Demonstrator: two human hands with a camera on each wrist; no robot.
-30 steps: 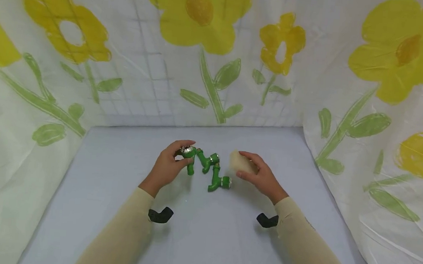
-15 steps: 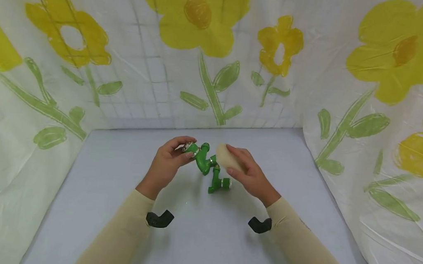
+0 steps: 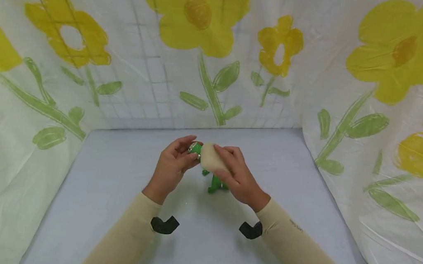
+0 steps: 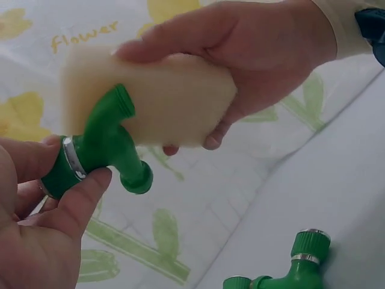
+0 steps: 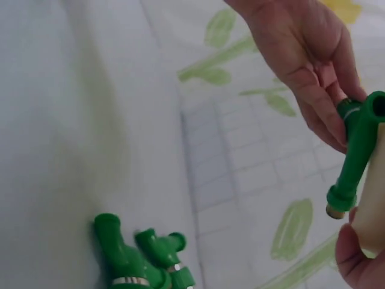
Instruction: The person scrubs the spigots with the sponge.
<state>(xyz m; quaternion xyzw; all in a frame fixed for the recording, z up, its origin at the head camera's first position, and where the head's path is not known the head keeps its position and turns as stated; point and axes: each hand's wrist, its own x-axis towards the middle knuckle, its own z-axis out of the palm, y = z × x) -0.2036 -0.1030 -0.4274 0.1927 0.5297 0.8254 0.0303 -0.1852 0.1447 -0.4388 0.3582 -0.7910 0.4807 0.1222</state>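
My left hand (image 3: 169, 166) pinches a green plastic tap (image 4: 105, 138) by its ribbed knob end, between thumb and fingers. A silver band rings the tap near my fingertips. My right hand (image 3: 243, 178) grips a cream sponge (image 3: 211, 159), thumb on one side and fingers on the other. The sponge lies right against the tap's body, behind it in the left wrist view and covering much of it in the head view. Its left edge is blurred in the left wrist view. Both things are held up above the table.
Two more green taps lie on the pale table below the hands, one tap (image 5: 120, 259) close beside the other tap (image 5: 165, 247). A white curtain (image 3: 124, 100) with yellow flowers encloses the table's back and sides. Dark curved pieces (image 3: 165, 225) sit at the wrists.
The right hand has brought the sponge leftward from beside the taps to the held tap. The left hand has lifted and turned its tap, and moved slightly right.
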